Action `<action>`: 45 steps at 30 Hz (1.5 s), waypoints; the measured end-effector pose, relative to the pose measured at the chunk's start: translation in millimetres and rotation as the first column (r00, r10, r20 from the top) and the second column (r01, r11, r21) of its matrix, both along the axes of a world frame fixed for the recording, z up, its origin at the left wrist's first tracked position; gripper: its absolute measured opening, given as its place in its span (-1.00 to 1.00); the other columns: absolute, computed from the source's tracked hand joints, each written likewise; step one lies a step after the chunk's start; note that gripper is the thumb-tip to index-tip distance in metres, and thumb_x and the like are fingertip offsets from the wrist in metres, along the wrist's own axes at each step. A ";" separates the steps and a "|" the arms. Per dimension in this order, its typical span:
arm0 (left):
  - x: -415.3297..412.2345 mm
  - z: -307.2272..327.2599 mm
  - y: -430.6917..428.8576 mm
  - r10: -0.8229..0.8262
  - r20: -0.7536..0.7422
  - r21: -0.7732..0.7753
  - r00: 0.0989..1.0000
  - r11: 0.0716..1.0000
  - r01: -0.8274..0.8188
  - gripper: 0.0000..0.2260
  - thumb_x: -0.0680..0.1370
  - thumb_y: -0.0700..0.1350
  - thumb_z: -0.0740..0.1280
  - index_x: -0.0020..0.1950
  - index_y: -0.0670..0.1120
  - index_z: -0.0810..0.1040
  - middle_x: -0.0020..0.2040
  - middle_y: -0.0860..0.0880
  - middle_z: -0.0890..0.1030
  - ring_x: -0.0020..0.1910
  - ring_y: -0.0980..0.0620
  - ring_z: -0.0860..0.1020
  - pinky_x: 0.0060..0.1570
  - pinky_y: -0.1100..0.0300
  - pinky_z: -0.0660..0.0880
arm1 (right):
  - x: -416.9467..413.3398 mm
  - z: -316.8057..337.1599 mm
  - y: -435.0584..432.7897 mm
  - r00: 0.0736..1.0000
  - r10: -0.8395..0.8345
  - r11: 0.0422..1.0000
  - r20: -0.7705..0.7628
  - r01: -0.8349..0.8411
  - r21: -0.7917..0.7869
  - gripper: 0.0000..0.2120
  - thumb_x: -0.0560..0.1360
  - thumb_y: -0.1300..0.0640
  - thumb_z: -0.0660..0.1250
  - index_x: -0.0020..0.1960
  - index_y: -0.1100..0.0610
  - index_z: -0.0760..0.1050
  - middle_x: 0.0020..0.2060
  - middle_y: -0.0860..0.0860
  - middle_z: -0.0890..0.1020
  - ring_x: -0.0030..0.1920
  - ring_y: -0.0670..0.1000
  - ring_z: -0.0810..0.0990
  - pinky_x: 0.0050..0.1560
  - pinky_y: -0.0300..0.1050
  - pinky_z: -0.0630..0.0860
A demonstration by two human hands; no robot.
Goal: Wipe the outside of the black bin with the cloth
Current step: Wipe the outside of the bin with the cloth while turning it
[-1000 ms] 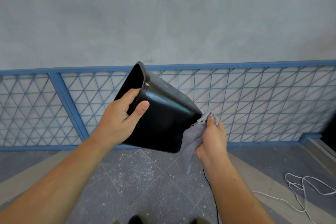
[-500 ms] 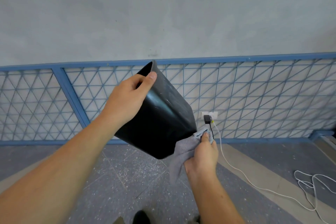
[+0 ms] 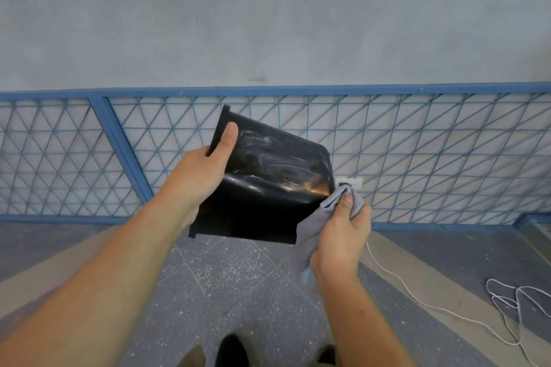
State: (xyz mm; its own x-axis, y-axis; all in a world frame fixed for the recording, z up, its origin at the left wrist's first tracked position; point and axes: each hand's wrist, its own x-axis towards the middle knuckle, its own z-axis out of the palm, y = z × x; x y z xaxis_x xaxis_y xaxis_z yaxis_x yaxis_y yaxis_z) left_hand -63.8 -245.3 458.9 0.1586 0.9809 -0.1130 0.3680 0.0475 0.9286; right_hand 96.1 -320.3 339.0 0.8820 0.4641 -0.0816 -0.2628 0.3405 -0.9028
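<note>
The black bin [image 3: 268,188] hangs in the air in front of me, lying on its side with its rim to the left and its base to the right. Smear marks show on its upper wall. My left hand [image 3: 202,176] grips the rim, thumb stretched along the outer wall. My right hand [image 3: 343,235] holds a bunched grey cloth [image 3: 334,205] against the bin's lower right corner, by the base. A loose end of the cloth hangs below that hand.
A blue metal mesh fence [image 3: 417,158] runs along the grey wall behind the bin. A white wall socket [image 3: 351,182] sits behind the cloth, and a white cable [image 3: 447,310] trails across the speckled floor to the right. My shoes show at the bottom edge.
My left hand has turned the bin so that a smeared side wall faces me. The right hand with the cloth has stayed at the base corner, shifting slightly right.
</note>
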 end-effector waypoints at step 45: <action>62.1 182.5 38.0 0.405 0.471 -0.120 0.784 0.910 -0.398 -0.60 0.61 0.27 0.30 -0.20 0.00 0.64 -0.17 -0.02 0.71 -0.13 -0.01 0.67 0.03 0.04 0.55 | 32.9 281.3 67.9 0.338 0.536 0.839 0.773 -0.114 -0.532 -0.76 0.64 -0.07 0.24 0.27 -0.05 0.36 0.07 -0.13 0.44 -0.13 -0.18 0.54 -0.27 -0.37 0.50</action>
State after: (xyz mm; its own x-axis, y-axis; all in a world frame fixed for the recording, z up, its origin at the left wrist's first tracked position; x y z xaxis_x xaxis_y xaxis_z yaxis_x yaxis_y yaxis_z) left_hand -1.7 -207.3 641.4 -0.2117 0.9670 -0.1415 -0.1732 0.1054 0.9792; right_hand 129.1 -252.4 620.3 0.3217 0.8549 0.4069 0.7153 0.0621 -0.6960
